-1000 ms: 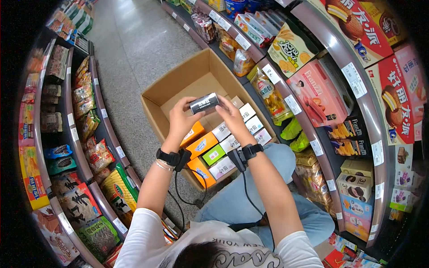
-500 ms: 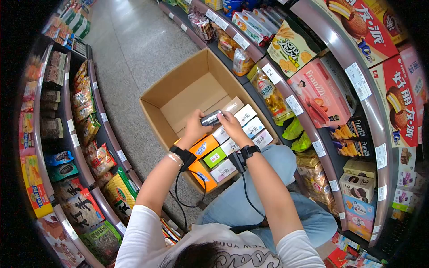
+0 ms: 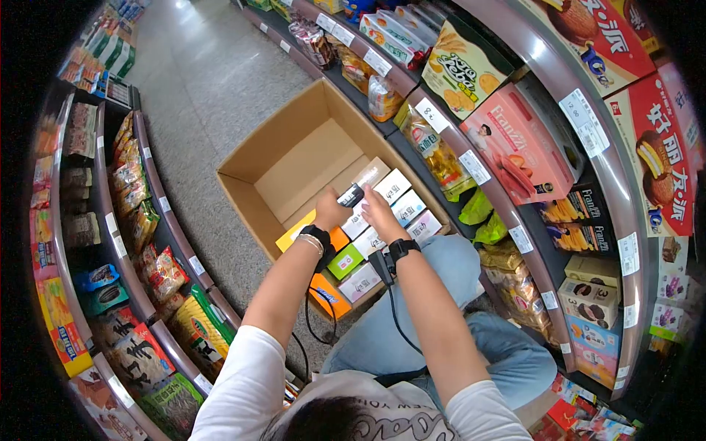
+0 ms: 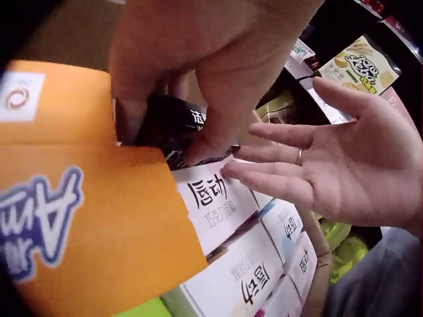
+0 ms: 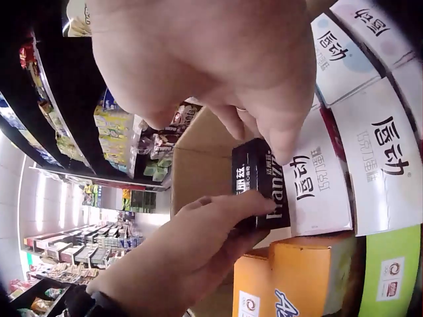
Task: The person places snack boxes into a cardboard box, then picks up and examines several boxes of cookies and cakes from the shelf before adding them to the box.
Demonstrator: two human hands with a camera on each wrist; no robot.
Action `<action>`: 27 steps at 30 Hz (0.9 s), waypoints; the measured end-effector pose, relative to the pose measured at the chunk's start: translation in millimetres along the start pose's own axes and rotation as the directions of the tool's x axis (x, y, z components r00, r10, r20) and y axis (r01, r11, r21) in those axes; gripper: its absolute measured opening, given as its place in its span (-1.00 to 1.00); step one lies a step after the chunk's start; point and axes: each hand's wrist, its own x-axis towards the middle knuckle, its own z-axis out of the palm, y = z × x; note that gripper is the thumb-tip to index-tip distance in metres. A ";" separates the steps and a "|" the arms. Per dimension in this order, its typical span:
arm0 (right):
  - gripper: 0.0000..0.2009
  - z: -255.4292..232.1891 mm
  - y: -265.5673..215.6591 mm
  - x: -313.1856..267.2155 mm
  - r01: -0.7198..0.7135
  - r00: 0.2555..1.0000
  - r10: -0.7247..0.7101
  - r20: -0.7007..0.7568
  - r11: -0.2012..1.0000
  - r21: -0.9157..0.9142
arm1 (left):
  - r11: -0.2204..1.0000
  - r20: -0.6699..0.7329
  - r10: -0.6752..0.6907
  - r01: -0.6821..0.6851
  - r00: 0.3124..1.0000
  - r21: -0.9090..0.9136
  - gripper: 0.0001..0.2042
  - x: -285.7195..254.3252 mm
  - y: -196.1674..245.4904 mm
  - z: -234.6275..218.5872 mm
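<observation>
A small black box with white lettering [image 5: 254, 162] is down inside the cardboard carton [image 3: 257, 147], beside a row of white boxes [image 3: 360, 281]. My left hand [image 3: 332, 212] pinches this black box between thumb and fingers. The right hand [image 4: 350, 148] is at its other end, palm turned up and fingers extended and spread in the left wrist view. In the right wrist view its fingertips come right at the black box's corner. Orange boxes [image 4: 99, 218] and a green box [image 3: 344, 261] stand next to the white ones, nearest the left hand.
Shelves of packaged snacks line both sides; a pink box [image 3: 518, 143] sits on the right one. A knee in jeans [image 3: 441, 272] is against the carton's near side. Cables [image 3: 397, 316] hang from both wrist straps. Grey floor [image 3: 198, 81] runs ahead.
Both hands have moved the black box lower into the carton, up against the white boxes. The right hand's fingers, earlier around the box's end, are now straightened.
</observation>
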 end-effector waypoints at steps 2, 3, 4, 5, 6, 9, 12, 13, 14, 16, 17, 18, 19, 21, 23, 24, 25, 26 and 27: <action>-0.26 -1.0 -0.9 -0.1 -0.007 1.000 0.007 -0.008 1.000 0.021 | 0.998 0.029 -0.047 0.046 0.998 0.040 -0.54 -3.7 10.6 -2.4; -0.28 -1.0 0.1 -0.3 0.019 0.999 -0.018 -0.030 0.999 0.040 | 0.997 0.051 -0.063 0.061 0.997 0.039 -0.55 -2.2 9.1 0.3; -0.29 -1.1 0.2 -0.1 0.033 0.998 -0.030 -0.051 0.998 0.052 | 0.996 0.072 -0.080 0.077 0.994 0.038 -0.55 1.0 5.6 2.8; -0.30 -1.2 -0.1 0.1 0.048 0.997 -0.043 -0.070 0.997 0.063 | 0.995 0.091 -0.096 0.093 0.991 0.037 -0.56 4.1 2.6 4.6; -0.30 -1.9 -0.4 0.7 0.063 0.994 -0.056 -0.091 0.995 0.073 | 0.997 0.153 -0.078 0.074 0.985 0.035 -0.56 10.2 -6.9 11.9; -0.32 -2.1 -3.5 -0.4 0.077 0.987 -0.060 -0.149 0.991 0.113 | 0.998 0.318 -0.058 0.047 0.946 0.042 -0.55 25.7 -21.9 25.6; -0.34 -4.1 -4.2 -1.4 0.090 0.985 -0.069 -0.155 0.988 0.129 | 0.990 0.401 -0.119 0.078 0.908 0.115 -0.56 27.6 -10.7 17.6; -0.34 -4.8 -3.6 -0.6 0.095 0.984 -0.071 -0.166 0.985 0.142 | 0.985 0.401 -0.135 0.078 0.906 0.155 -0.58 26.0 -3.4 11.6; -0.34 -6.4 -3.2 -0.2 0.098 0.983 -0.074 -0.167 0.985 0.141 | 0.978 0.401 -0.152 0.078 0.904 0.194 -0.60 23.3 3.1 5.0; -0.35 -8.5 -2.0 1.5 0.105 0.983 -0.081 -0.166 0.985 0.139 | 0.937 0.378 -0.046 -0.091 0.925 0.337 -0.72 9.8 25.7 -13.0; -0.34 -8.8 -1.7 2.5 0.104 0.982 -0.080 -0.168 0.985 0.139 | 0.935 0.333 -0.050 -0.073 0.942 0.347 -0.74 11.1 23.3 -10.7; -0.34 -8.7 -1.5 2.5 0.103 0.982 -0.078 -0.171 0.985 0.139 | 0.933 0.288 -0.053 -0.056 0.956 0.356 -0.75 12.9 19.2 -7.3; -0.34 -8.8 -1.0 2.2 0.101 0.982 -0.076 -0.174 0.985 0.139 | 0.940 0.280 -0.048 -0.051 0.959 0.337 -0.75 14.5 14.7 -4.6; -0.34 -8.6 -1.4 0.9 0.097 0.982 -0.074 -0.173 0.987 0.131 | 0.953 0.264 -0.039 -0.044 0.964 0.299 -0.73 19.1 3.2 1.0; -0.34 -8.6 -2.2 -1.1 0.096 0.982 -0.074 -0.173 0.988 0.124 | 0.953 0.265 -0.060 -0.024 0.962 0.302 -0.72 30.9 -12.7 13.2; -0.35 -8.6 -2.4 -1.8 0.097 0.982 -0.075 -0.173 0.988 0.122 | 0.953 0.266 -0.070 -0.015 0.961 0.304 -0.71 34.8 -16.7 16.3; -0.35 -8.8 -2.7 -2.8 0.098 0.982 -0.077 -0.172 0.988 0.119 | 0.950 0.245 -0.053 -0.027 0.968 0.312 -0.72 37.7 -21.1 19.0; -0.36 -8.9 -3.5 -3.7 0.101 0.982 -0.081 -0.172 0.988 0.116 | 0.946 0.224 -0.035 -0.040 0.974 0.321 -0.72 40.8 -25.3 21.2; -0.36 -9.0 -3.8 -4.3 0.105 0.982 -0.084 -0.171 0.988 0.113 | 0.942 0.202 -0.016 -0.053 0.979 0.331 -0.72 41.3 -25.3 19.4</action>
